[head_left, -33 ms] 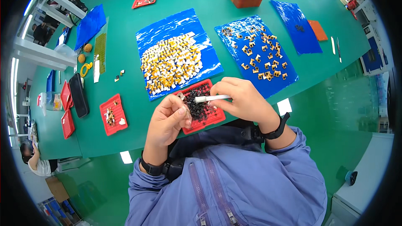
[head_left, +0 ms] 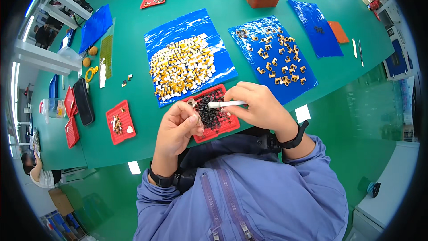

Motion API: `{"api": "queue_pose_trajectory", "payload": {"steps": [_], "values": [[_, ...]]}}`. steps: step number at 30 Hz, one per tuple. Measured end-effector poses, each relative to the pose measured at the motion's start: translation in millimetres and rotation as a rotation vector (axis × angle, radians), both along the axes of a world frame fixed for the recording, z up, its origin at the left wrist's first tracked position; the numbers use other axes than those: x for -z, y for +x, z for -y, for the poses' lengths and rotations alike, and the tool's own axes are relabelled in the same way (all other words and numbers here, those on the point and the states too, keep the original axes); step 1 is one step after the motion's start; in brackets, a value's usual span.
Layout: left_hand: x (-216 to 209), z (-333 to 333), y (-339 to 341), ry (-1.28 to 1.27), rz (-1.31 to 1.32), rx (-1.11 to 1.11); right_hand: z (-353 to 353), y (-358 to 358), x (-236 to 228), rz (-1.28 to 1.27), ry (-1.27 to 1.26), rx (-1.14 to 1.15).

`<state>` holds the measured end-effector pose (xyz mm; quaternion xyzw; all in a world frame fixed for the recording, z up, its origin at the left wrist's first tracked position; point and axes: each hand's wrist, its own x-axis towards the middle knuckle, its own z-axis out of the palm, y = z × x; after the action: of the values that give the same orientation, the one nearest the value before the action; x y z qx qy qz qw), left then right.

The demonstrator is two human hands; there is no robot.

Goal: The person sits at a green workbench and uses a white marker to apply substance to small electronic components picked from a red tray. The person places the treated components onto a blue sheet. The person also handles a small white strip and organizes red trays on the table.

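Head view, looking down: a white pen is gripped by the thumb and fingers of the right hand, held nearly level with its blunt end pointed left, probably so it can be steered finely. A small piece seems to be pinched by the thumb and forefinger of the left hand; what it is can't be told, since it's mostly covered. Both hands are held close together, likely so pen and piece can be watched at once.

They're held over a red tray near the edge of the table, its rim probably handy for stopping loose black bits from being scattered. Just beyond, white-and-yellow tabs are bunched on a blue sheet, presumably for easy reach. To the right, brown clips are laid looser on a second sheet, maybe so each can be picked cleanly. Off left, odd parts are corralled in a smaller tray.
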<state>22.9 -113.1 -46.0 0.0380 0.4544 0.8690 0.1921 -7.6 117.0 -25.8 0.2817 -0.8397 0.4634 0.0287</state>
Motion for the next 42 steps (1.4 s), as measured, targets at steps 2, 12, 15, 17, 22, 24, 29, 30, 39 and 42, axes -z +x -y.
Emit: {"api": "queue_pose_trajectory", "payload": {"steps": [2, 12, 15, 17, 22, 24, 29, 30, 39, 42], "values": [[-2.2, -0.6, 4.1, -0.249, -0.184, -0.121, -1.3, 2.9, 0.0, -0.046, -0.011, 0.013], [-17.7, -6.7, 10.9, -0.807, -1.18, -0.248, 21.0, 17.1, 16.0, -0.411, -0.344, -0.175], [-16.3, -7.4, 12.0, -0.805, -1.211, -0.256, 23.5, 18.2, 15.7, -0.418, -0.362, -0.191], [-14.8, -7.6, 13.2, -0.804, -1.211, -0.272, 24.2, 19.1, 14.4, -0.427, -0.357, -0.184], [-13.0, -6.8, 15.1, -0.817, -1.206, -0.294, 24.3, 18.3, 13.3, -0.406, -0.357, -0.21], [-12.8, -5.7, 15.5, -0.822, -1.209, -0.286, 24.1, 19.5, 14.0, -0.348, -0.358, -0.205], [-19.5, -5.3, 13.4, -0.863, -1.202, -0.251, 0.4, 21.9, 3.5, -0.054, -0.331, -0.11], [-19.0, -4.3, 14.5, -0.88, -1.179, -0.265, -6.7, 25.2, -1.0, 0.057, -0.349, -0.078], [-10.5, -2.5, 14.6, -0.954, -1.103, -0.327, -112.5, 11.2, -26.8, -0.231, 0.246, 0.453], [-9.2, -3.6, 16.5, -0.98, -1.071, -0.319, -179.4, 1.6, -18.4, -0.255, 0.369, 0.769]]}}
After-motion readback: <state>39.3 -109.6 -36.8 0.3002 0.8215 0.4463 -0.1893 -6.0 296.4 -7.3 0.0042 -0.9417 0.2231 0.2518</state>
